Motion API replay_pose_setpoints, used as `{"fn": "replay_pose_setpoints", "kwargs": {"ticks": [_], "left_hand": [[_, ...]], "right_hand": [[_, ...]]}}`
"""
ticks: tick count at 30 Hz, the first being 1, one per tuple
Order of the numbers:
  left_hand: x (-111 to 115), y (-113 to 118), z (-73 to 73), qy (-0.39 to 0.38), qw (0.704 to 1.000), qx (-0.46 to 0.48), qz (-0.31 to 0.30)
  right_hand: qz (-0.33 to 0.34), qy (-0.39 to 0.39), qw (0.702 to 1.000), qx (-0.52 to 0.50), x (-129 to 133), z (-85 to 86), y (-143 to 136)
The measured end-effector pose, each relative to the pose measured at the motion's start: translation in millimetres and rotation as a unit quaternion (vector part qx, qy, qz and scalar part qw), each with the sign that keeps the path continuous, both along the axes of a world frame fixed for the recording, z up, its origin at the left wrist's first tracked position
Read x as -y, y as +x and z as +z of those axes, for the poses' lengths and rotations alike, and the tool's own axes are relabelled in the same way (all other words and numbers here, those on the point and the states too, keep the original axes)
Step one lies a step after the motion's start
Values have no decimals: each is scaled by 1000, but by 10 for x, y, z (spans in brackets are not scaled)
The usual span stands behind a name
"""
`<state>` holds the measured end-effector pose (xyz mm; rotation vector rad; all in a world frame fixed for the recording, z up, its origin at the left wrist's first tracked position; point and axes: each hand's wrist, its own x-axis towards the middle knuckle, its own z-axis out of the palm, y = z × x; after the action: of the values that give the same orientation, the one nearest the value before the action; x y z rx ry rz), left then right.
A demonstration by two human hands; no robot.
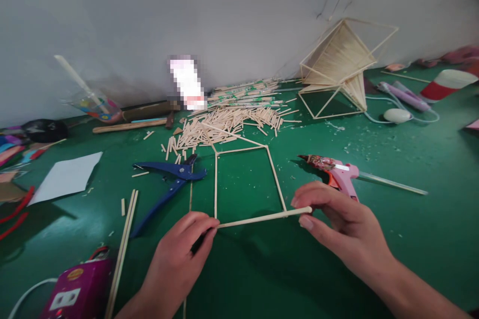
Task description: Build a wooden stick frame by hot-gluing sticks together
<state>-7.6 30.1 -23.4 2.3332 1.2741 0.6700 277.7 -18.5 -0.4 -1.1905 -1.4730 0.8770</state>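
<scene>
A thin wooden-stick frame [242,149] stands over the green table. Its near side is a longer stick [258,219] that sticks out past the right corner. My left hand [183,249] pinches the near left corner of the frame between thumb and fingers. At the stick's right end, my right hand [337,229] has its thumb and fingers apart around the tip, with a gap showing on either side. A pink glue gun [337,169] lies just beyond my right hand. To the left of the frame rests a blue cutter [175,174].
Cut sticks [232,122] are heaped behind the frame. A stick-built model [337,70] stands at the back right by a red-and-white cup [445,84]. Long sticks [123,249] and a purple power box [80,289] lie near left. White paper [67,177] is farther left.
</scene>
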Motion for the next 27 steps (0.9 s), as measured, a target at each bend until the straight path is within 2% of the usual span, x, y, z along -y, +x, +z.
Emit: {"fn": "replay_pose_setpoints", "kwargs": {"ticks": [12,27], "left_hand": [[4,-2,-7,4,1000,-1,-6],[-6,19,-2,13,1000,-5,-16]], "right_hand": [[-22,23,999,-7,-13,13,1],[-10,10,999,-51,3,-58,25]]}}
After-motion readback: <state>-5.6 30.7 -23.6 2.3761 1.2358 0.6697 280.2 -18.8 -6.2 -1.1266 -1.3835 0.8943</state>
